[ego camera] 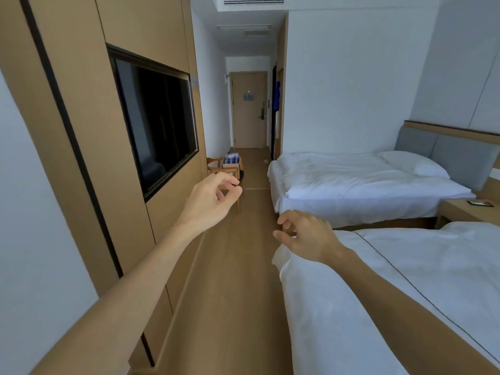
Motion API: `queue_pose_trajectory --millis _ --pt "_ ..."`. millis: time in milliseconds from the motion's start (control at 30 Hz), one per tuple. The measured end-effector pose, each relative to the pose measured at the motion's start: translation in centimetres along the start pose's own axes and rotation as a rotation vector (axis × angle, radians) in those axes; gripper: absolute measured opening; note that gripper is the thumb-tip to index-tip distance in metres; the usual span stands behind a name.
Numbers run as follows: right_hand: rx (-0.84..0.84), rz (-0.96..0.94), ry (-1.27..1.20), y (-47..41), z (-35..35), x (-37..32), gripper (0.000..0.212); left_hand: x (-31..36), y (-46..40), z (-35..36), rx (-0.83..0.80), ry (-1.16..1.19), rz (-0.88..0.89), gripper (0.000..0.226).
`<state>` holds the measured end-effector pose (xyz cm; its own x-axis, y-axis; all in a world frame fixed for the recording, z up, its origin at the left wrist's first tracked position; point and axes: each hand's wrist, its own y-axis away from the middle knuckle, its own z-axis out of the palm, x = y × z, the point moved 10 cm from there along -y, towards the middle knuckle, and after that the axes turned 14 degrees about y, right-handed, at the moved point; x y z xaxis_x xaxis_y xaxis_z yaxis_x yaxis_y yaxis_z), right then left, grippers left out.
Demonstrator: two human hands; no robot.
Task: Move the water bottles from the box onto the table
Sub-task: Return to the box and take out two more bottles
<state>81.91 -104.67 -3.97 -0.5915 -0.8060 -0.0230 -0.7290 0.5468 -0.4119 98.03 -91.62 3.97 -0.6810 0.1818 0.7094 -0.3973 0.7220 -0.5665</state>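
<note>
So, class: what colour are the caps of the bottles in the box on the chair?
Purple or violet caps, seen small and far off in the head view.

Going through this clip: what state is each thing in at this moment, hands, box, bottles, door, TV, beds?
Left hand: raised, fingers curled, empty.
Right hand: raised, fingers loosely curled, empty.
Box: on a chair, open-topped.
Bottles: upright in the box.
Door: closed.
TV: off.
Far bed: made.
Near bed: made.
</note>
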Motion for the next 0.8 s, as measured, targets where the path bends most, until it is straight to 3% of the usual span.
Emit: queue_pose_trajectory --millis 800 --pt "-0.006 -0.138 -0.036 -44.1 20.2 16.8 0.030 -27.5 -38.4 9.4 0.046 -0.058 -0.038 0.015"
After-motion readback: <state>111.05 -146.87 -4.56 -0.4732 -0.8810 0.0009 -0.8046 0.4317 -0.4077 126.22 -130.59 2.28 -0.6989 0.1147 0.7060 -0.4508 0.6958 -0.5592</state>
